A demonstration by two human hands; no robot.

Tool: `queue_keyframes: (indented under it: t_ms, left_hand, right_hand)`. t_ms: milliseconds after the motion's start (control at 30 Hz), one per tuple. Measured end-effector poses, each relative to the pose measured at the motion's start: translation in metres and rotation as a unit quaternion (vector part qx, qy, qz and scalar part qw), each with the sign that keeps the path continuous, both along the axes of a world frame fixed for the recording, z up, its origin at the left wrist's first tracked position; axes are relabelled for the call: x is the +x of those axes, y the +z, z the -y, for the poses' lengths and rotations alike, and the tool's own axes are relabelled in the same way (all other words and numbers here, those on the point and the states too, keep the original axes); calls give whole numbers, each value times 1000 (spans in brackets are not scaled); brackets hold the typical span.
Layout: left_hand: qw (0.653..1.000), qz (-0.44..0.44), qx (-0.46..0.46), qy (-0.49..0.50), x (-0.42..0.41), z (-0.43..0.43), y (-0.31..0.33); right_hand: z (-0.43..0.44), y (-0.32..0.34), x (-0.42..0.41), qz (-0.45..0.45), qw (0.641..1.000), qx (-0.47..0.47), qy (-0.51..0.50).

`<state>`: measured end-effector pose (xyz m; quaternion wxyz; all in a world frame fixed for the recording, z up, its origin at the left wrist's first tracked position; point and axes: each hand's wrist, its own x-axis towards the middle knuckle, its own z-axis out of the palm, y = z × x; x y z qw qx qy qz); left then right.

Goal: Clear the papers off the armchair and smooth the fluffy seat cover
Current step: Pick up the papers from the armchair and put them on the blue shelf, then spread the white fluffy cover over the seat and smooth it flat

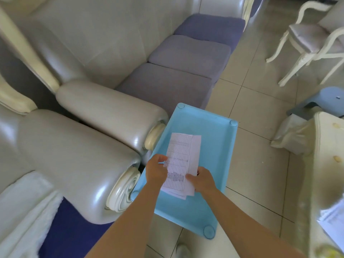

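Pale blue plastic frames the scene: a low table (214, 146) stands on the tiled floor (260, 112) just beside the armchair (65, 155), and a person holds a small sheaf of papers (181, 161) over it with both hands. The left hand (156, 170) curls its fingers round the sheaf's left edge. The right hand (202, 180) pinches the lower right corner, thumb on top. The top sheet carries a printed grid; whether the papers touch the table cannot be told.

At lower left the white fluffy seat cover (24, 202) lies on the armchair's seat, with a dark blue cushion (74, 235) showing along its front edge. A cream leather sofa (104, 53) with grey-purple seat cushions (167, 84) runs behind the armchair. White chairs (312, 40) and a blue stool (320, 101) stand well apart at upper right. More printed sheets (333, 226) rest on a cream side table (327, 164) at the right edge.
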<state>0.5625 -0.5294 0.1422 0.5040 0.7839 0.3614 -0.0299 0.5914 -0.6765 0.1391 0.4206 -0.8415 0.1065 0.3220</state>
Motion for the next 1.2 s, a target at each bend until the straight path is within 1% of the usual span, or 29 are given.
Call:
queue_keyframes:
  t_ms: [167, 267, 367, 500, 567, 667, 800, 867, 967, 1033, 1133, 1200]
  left_hand:
    - [1000, -5, -5, 4, 0, -10, -6]
    - [1000, 5, 2, 4, -4, -13, -8]
    - [999, 18, 9, 25, -10, -17, -4]
    - [997, 46, 7, 59, -22, -21, 12]
    - [994, 55, -8, 91, -28, -23, 25]
    - [985, 81, -31, 146, -42, -30, 49]
    - [969, 138, -55, 196, -75, -51, 85]
    - [963, 153, -73, 210, -84, -60, 100]
    - [941, 177, -81, 277, -132, -86, 123]
    - [927, 177, -76, 322, -169, -102, 125]
    - [903, 157, -76, 394, -236, -122, 113]
    - [888, 141, -88, 428, -274, -133, 102]
  right_hand:
    - [-4, -9, 2, 4, 997, -43, 64]
    - [-7, -3, 1, 16, 991, -92, 93]
    - [-10, 6, -4, 27, 987, -138, 76]
    - [-20, 27, -10, 118, 982, -149, 10]
    - [-29, 39, -12, 168, 976, -138, 11]
    - [-52, 62, -22, 222, 966, -113, 64]
    - [-97, 92, -47, 230, 967, -6, 113]
    - [-115, 103, -56, 222, 965, 45, 135]
    - [-155, 121, -94, 199, 952, 114, 202]
    - [-178, 125, -124, 167, 943, 154, 242]
    - [-209, 118, -179, 110, 926, 181, 313]
    - [-226, 108, -211, 68, 915, 178, 357]
